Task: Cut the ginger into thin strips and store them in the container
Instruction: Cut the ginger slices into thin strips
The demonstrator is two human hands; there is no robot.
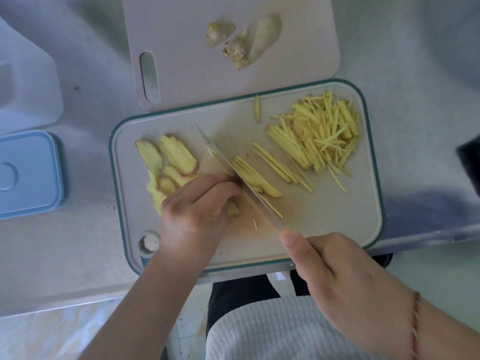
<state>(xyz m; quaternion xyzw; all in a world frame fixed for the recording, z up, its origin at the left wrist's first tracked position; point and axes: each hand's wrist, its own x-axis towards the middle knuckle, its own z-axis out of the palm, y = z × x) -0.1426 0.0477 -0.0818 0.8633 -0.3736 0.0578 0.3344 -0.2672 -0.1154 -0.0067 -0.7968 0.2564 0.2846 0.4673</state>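
Head view | right hand [345, 284] grips knife [233, 172] | left hand [197, 206] curled, pressing ginger slices [253, 178] | ginger strips [319, 136] heaped right on cutting board [337, 224] | blue container [28, 172] left on tabletop [78, 242]

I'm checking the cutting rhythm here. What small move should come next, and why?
Probably lift the knife and shift it slightly left for another thin cut: the blade is down in the slice stack that the left hand steadies, and uncut slices still wait.

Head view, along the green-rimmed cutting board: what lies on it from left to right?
Uncut ginger slices → knife blade → stack of slices being cut → a few fresh strips → pile of finished strips.
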